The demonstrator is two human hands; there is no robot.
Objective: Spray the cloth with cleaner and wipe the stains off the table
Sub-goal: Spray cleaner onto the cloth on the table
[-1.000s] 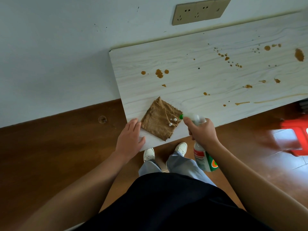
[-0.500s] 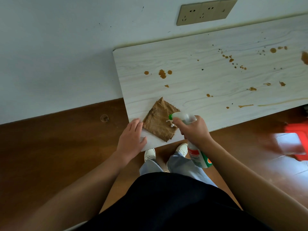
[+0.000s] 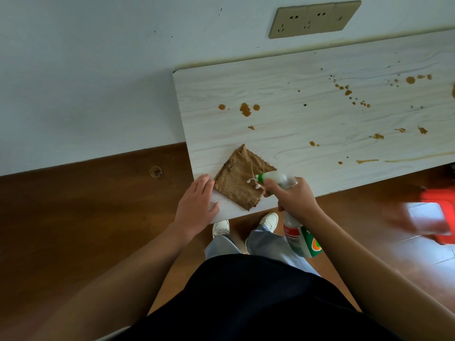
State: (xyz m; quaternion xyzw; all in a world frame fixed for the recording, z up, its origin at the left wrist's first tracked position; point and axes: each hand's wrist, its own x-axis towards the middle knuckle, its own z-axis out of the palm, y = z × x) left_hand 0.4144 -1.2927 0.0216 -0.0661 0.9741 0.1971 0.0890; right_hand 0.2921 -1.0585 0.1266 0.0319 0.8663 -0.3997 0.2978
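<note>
A folded brown cloth (image 3: 237, 183) lies on the near left corner of the white wood-grain table (image 3: 307, 77). White blobs of cleaner sit on the cloth's right side. My right hand (image 3: 294, 200) grips a spray bottle (image 3: 301, 238) by the neck and trigger, its green nozzle over the cloth's right edge. My left hand (image 3: 198, 207) rests flat on the table corner, fingers apart, touching the cloth's left edge. Brown stains (image 3: 245, 109) are scattered over the tabletop, with more drops (image 3: 410, 80) at the far right.
The table stands against a pale wall with a beige socket strip (image 3: 314, 19). A red stool (image 3: 437, 215) is on the brown wooden floor at the right. My legs and white shoes (image 3: 269, 221) are below the table's front edge.
The spray nozzle has moved left, closer over the cloth, and more white cleaner shows on it. My left hand stays on the table corner.
</note>
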